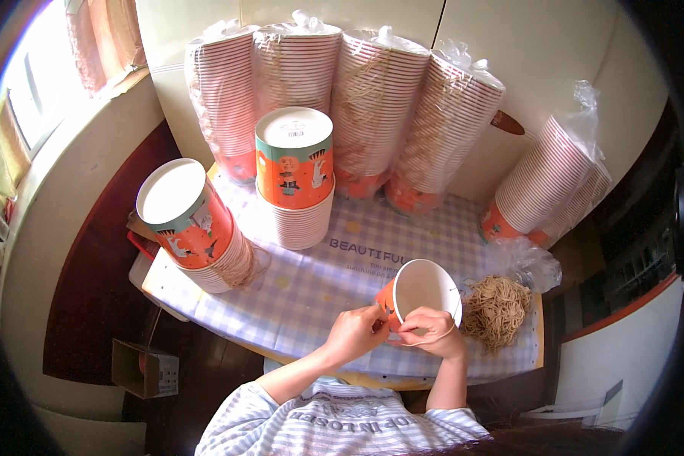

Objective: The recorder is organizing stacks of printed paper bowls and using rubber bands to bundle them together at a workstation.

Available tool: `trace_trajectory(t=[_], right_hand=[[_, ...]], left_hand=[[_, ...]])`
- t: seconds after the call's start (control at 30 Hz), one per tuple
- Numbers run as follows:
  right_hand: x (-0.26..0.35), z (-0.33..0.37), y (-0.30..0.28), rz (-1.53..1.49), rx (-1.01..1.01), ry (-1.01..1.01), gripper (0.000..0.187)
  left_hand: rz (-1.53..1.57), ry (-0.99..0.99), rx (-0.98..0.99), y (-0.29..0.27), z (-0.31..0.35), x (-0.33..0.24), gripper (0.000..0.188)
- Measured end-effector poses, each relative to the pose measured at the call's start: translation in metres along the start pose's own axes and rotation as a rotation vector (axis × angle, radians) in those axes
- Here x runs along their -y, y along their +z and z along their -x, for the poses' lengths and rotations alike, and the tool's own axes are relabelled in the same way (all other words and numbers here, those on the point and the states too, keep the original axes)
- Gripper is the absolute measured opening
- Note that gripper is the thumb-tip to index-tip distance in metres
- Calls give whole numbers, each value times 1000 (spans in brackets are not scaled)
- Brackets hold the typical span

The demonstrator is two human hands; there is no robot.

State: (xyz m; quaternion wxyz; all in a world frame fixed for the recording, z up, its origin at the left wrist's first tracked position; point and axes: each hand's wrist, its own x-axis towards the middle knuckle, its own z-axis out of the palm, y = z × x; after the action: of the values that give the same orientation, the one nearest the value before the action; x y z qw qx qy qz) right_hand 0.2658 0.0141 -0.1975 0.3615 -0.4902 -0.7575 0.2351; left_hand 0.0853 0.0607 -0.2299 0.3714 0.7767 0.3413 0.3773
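A paper bucket (425, 283), white inside and orange outside, leans on the table's front part with its open mouth tilted toward me. My left hand (356, 331) is closed in a pinch against its near left side; what those fingers hold is too small to make out. Beside it, my right hand (433, 331) pinches a thin tan string at the bucket's near wall. The string (427, 346) loops below and around that hand. Just right of the bucket lies a tangled heap of tan strings (498, 311).
Upside-down bucket stacks (181, 220) (295, 178) stand at left and centre; strings hang from the left one. Several plastic-wrapped stacks (376, 99) line the wall, with more wrapped stacks (539, 178) at right. Crumpled plastic (526, 262) lies on the checked tablecloth (311, 285). A cardboard box (146, 370) sits below left.
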Motion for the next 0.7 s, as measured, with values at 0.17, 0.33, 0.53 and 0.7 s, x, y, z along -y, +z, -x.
trace_trajectory(t=[0.17, 0.33, 0.53, 0.7], right_hand=[[0, -1, 3, -33, 18, -10, 11], [1, -1, 10, -65, 61, 0, 11], [3, -3, 20, -45, 154, -7, 11], [6, -6, 26, -87, 198, 82, 19]], left_hand=[[33, -2, -1, 0, 0, 1, 13], [38, -47, 45, -3, 4, 1, 12], [170, -205, 118, -10, 18, 16, 13], [199, -259, 146, -14, 23, 24, 12]])
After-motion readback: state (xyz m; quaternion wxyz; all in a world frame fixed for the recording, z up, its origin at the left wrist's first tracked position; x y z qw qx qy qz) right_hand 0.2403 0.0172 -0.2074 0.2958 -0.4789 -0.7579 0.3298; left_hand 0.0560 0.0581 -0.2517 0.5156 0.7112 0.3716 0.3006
